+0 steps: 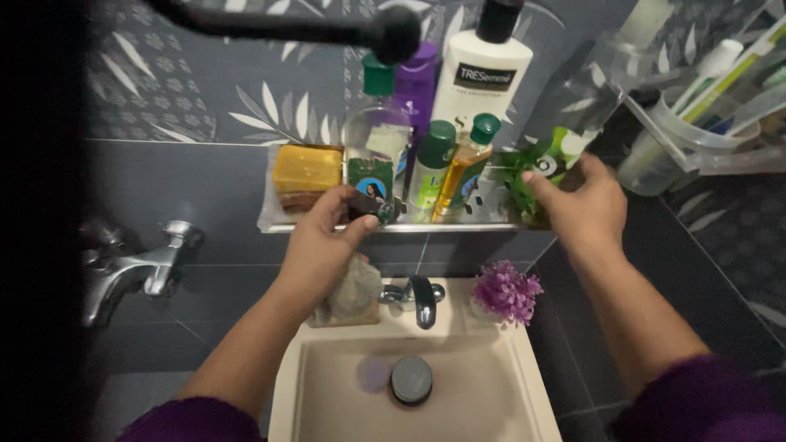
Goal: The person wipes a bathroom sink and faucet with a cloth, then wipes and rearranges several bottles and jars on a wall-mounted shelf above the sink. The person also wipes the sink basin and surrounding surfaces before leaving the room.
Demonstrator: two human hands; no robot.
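My left hand (pixel 323 245) reaches to the metal wall shelf (pixel 393 227) and pinches a small dark bottle (pixel 372 206) at the shelf's front edge. My right hand (pixel 585 205) is at the shelf's right end, with its fingers on a green and white bottle (pixel 557 160) beside some green leaves (pixel 516 168). On the shelf stand a yellow soap bar (pixel 307 168), a clear bottle with a green cap (pixel 375 135), a purple bottle (pixel 417 86), a tall white bottle (pixel 479 82), a small green bottle (pixel 430 168) and an amber bottle (pixel 463 168).
Below the shelf is a beige washbasin (pixel 327 385) with a chrome tap (pixel 422 299) and a dark drain plug (pixel 411 379). Purple flowers (pixel 508 290) and a grey scrubber (pixel 356 286) sit on its rim. A wall tap (pixel 139 266) is at left; a clear holder with tubes (pixel 704 106) at right.
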